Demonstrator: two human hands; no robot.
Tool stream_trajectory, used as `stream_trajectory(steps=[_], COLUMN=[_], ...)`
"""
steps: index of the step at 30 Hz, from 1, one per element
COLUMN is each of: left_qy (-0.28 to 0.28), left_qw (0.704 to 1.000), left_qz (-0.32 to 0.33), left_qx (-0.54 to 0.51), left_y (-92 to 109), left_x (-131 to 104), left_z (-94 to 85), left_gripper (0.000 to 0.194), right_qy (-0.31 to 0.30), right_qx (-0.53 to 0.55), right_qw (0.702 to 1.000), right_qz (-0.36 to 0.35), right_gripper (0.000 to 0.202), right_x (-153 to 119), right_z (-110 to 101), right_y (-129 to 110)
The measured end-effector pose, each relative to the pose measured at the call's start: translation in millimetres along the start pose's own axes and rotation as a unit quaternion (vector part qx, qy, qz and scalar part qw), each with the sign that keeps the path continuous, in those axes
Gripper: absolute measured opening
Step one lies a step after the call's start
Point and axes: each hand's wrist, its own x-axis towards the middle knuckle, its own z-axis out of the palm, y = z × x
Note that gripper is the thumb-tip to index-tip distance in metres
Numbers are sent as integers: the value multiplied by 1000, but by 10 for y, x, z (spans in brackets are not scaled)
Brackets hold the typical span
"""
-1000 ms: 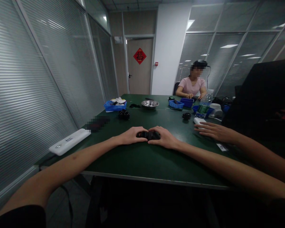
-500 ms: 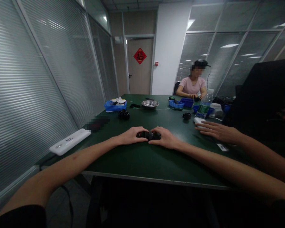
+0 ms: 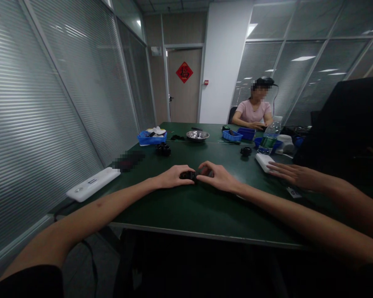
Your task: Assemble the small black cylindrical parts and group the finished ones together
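Observation:
My left hand [image 3: 175, 176] is closed around a small black cylindrical part [image 3: 187, 176] just above the green table. Facing it, my right hand [image 3: 218, 176] has its thumb and fingers curved and parted, close to the part's right end. A blurred greyish patch shows inside the right hand's curve; I cannot make out what it is. Another person's hand [image 3: 287, 173] reaches in from the right and rests by a white box-like device [image 3: 263, 162].
Black parts [image 3: 163, 149] lie ahead left, another black part [image 3: 245, 151] ahead right. Behind are a metal bowl [image 3: 197, 136], blue trays [image 3: 151, 138] and a water bottle [image 3: 270, 138]. A white elongated device [image 3: 93, 185] lies left. A person [image 3: 255, 111] sits across; a dark monitor [image 3: 342, 124] stands right.
My right hand has loosened, its thumb and fingers parting at the black part's right end. My left hand keeps its hold. The other person's hand has shifted right, uncovering more of the white device.

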Motion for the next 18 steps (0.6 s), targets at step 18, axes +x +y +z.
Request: stream_trajectory(steps=[18], left_qy=[-5], left_qw=[1000], left_qz=[7], left_qx=[-2], left_y=[-32], left_x=[-6], left_z=[4], left_gripper=[47], right_qy=[4], right_qx=[-92], right_qw=[995], right_qz=[-35], right_gripper=[45], right_x=[-2], right_z=[104], right_y=[37])
